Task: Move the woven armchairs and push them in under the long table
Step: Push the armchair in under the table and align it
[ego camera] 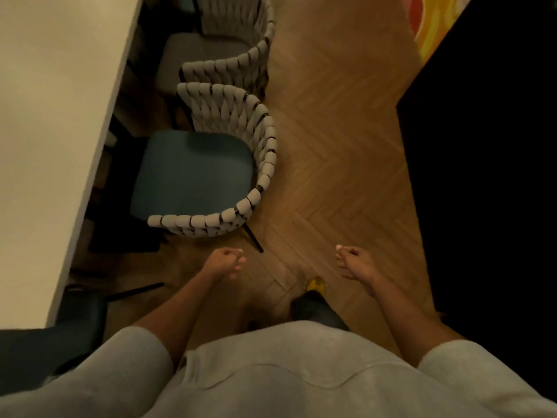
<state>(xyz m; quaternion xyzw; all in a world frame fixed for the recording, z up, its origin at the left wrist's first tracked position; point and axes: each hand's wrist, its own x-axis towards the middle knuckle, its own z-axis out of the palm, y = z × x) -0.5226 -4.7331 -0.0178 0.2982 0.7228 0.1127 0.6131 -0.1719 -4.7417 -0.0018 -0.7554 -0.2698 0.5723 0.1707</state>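
A woven armchair point(265, 164) with a teal seat cushion stands beside the long white table point(54, 116), its seat partly under the table edge. Just behind it stands a second woven armchair point(229, 66) with a grey seat, and a third chair's woven back point(266, 16) shows at the top. My left hand point(226, 262) is a closed fist over the floor, just below the near chair's arm and not touching it. My right hand point(354, 262) is also closed, further right, holding nothing.
A herringbone wood floor point(346, 146) runs to the right of the chairs. A dark piece of furniture point(482, 146) fills the right side. A dark teal chair point(60, 342) sits at the lower left by the table corner. My foot point(315, 294) is on the floor.
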